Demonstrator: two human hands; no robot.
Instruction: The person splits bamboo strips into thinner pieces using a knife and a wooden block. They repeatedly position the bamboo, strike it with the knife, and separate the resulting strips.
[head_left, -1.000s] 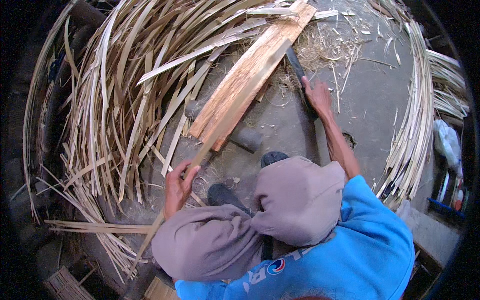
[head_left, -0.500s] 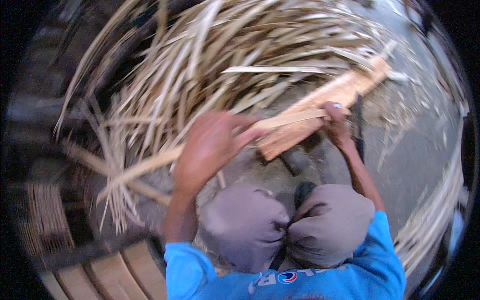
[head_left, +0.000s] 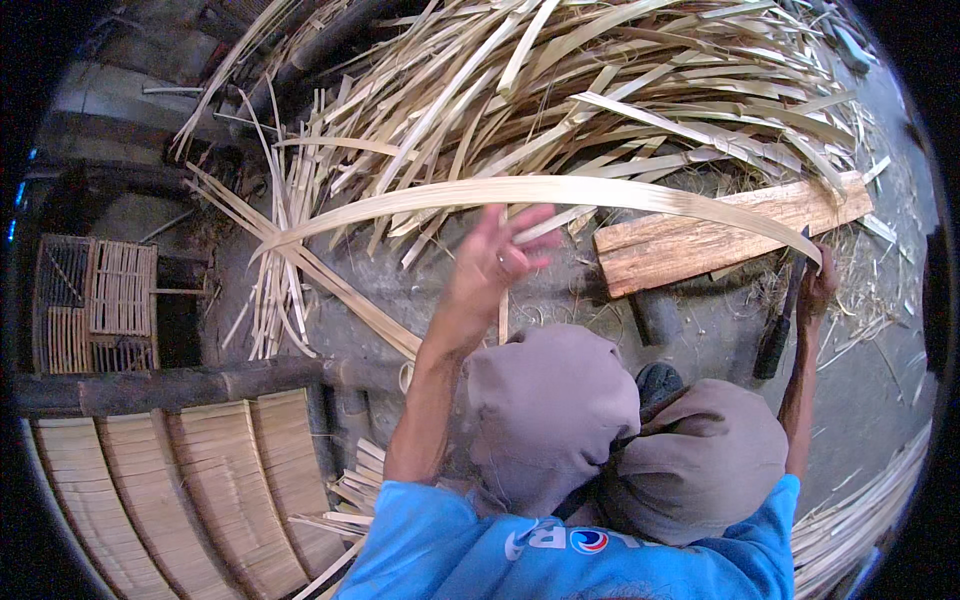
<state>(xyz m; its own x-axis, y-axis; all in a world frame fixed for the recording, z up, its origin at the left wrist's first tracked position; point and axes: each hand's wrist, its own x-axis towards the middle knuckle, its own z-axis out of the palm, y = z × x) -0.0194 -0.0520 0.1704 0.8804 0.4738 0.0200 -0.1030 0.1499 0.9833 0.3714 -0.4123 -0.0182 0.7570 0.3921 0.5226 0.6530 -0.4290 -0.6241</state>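
Observation:
A long pale bamboo-like strip [head_left: 560, 190] arches across the middle, its left end among crossed strips. My right hand [head_left: 822, 282] is closed on its right end. My left hand [head_left: 505, 250] is just below the arch, fingers spread, with a ring on one finger. Another pale strip shows at its fingers; whether they touch is unclear. A knife-like tool with a dark handle [head_left: 771, 348] stands beside my right hand, near the right part of a thick wooden board [head_left: 720, 235]. My right hand's grip on that tool cannot be made out.
A large heap of pale strips [head_left: 600, 90] spreads across the far side. Slatted bamboo frames [head_left: 120, 290] and a woven panel [head_left: 190, 480] stand at left, by a dark pole [head_left: 180, 385]. More strips [head_left: 860, 520] lie at lower right. Shavings litter the floor.
My right hand has moved out to the right with the strip's end. My left hand has opened and come off the strip, which now bows upward above it. The view has shifted.

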